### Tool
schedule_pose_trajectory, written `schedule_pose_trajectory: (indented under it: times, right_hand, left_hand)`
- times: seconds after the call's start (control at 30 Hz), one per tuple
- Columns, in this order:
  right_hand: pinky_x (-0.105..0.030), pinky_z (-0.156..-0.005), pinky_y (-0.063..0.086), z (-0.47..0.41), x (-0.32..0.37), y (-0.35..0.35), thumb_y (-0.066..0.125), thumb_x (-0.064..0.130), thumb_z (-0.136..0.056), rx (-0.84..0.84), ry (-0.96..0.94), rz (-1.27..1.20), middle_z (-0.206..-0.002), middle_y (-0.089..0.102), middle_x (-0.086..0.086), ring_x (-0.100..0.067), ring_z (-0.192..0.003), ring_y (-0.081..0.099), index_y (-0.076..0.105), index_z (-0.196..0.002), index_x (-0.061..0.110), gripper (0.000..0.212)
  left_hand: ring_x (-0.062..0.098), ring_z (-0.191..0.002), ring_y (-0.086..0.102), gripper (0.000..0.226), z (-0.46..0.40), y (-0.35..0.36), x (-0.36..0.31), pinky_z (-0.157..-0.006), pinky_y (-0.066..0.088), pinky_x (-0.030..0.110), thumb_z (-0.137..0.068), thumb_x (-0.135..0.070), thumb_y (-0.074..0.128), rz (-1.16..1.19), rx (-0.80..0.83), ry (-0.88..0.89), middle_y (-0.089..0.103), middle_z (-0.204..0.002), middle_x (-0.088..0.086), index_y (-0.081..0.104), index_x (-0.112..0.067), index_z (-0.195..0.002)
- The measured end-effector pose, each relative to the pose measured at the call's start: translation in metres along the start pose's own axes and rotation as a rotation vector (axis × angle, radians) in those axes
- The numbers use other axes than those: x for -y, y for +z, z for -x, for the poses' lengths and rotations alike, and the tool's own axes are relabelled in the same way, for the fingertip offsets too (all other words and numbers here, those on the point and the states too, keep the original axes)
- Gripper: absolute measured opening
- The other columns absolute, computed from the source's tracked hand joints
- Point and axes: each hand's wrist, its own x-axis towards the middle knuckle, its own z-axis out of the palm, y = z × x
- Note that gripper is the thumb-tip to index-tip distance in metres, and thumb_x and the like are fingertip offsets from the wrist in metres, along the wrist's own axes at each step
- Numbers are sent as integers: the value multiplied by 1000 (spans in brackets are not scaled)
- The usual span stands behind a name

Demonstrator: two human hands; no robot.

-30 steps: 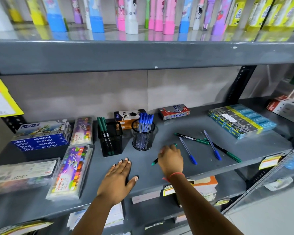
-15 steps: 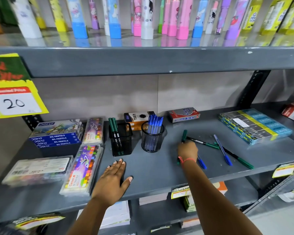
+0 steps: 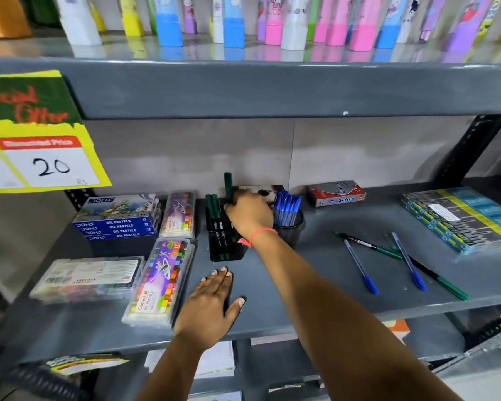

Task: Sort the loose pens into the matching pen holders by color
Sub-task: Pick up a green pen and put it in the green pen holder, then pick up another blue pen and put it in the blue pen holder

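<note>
My right hand [image 3: 250,212] is shut on a green pen [image 3: 228,185], held upright over the square black mesh holder [image 3: 224,246], which has two green pens [image 3: 214,208] standing in it. Just to the right stands a round black mesh holder [image 3: 289,231] full of blue pens [image 3: 287,205]. My left hand [image 3: 211,302] lies flat on the grey shelf [image 3: 301,285], fingers spread, holding nothing. Loose on the shelf at the right lie two blue pens [image 3: 360,267] [image 3: 408,260] and two green pens [image 3: 369,246] [image 3: 440,280].
Oil pastel boxes [image 3: 117,219] and crayon packs [image 3: 159,280] fill the shelf's left side. A red box [image 3: 336,193] sits at the back, a stack of packs [image 3: 457,218] at the far right. A price sign [image 3: 41,146] hangs at upper left. The shelf above [image 3: 272,88] overhangs.
My right hand has carried the green pen left from the loose pile to above the square holder. The left hand has stayed flat on the shelf. The camera has moved closer.
</note>
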Motion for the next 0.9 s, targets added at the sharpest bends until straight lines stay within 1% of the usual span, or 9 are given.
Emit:
schedule_pose_trajectory:
  times: [0.13,0.23,0.33,0.4,0.47,0.57,0.63,0.8,0.9]
  right_hand:
    - [-38,-79,54,2,-7,12,52,23,-93,51,29,81,-106,71,-19,-36,-99,67,67,-104,6,26]
    - [-37,-81,56,6,-15,6,47,19,-94,-50,60,-69,-104,72,-20,-37,-94,68,70,-102,6,28]
    - [-35,-77,53,14,-42,-5,46,16,-94,-230,174,-209,-102,72,-20,-36,-94,66,69,-100,6,26]
    - [-35,-78,50,24,-73,-14,43,15,-94,-331,268,-133,-106,68,-21,-37,-100,63,65,-103,3,26]
    - [-40,-87,48,37,-108,-24,42,13,-93,-369,414,49,-119,59,-23,-38,-112,54,57,-114,1,28]
    - [-46,-98,43,60,-155,-38,42,10,-93,-295,657,203,-135,45,-20,-39,-125,42,45,-126,1,34]
    - [-45,-102,40,72,-176,-40,41,11,-94,-196,725,296,-140,42,-18,-37,-129,39,42,-131,3,38]
    - [-41,-101,41,75,-186,-38,41,8,-92,-57,645,437,-134,51,-14,-33,-127,46,53,-128,8,38]
    - [-41,-103,35,74,-175,-29,48,11,-89,-23,569,458,-132,52,-10,-31,-126,43,59,-122,15,36]
  left_hand:
    - [11,-140,7,112,-1,2,0,-107,-6,21,-55,-77,-26,-7,-9,5,13,-154,-3,13,-20,-143]
    - [11,-140,9,112,-1,3,0,-107,-5,21,-56,-77,-25,-2,-12,1,15,-154,-2,15,-20,-143]
    - [10,-140,9,113,0,1,-1,-106,-5,21,-54,-79,-24,16,-4,-6,15,-154,-4,14,-22,-143]
    - [10,-140,8,114,1,-2,-2,-106,-5,21,-52,-80,-24,18,2,-7,13,-154,-4,12,-22,-143]
    - [10,-140,7,115,2,-2,-4,-106,-4,22,-51,-80,-25,8,6,-4,11,-154,-5,11,-22,-143]
    - [11,-140,8,116,1,-2,-3,-107,-2,23,-50,-81,-25,2,10,-2,12,-154,-4,12,-21,-143]
    - [11,-140,7,117,0,-1,-3,-107,-3,23,-50,-81,-26,-14,15,6,12,-154,-3,12,-21,-143]
    - [10,-140,7,117,1,-1,-2,-107,-3,22,-50,-81,-26,-13,25,-3,11,-154,-4,12,-21,-143]
    - [11,-140,7,117,1,-1,-2,-108,-2,23,-50,-82,-25,-4,32,-7,11,-154,-4,12,-22,-144]
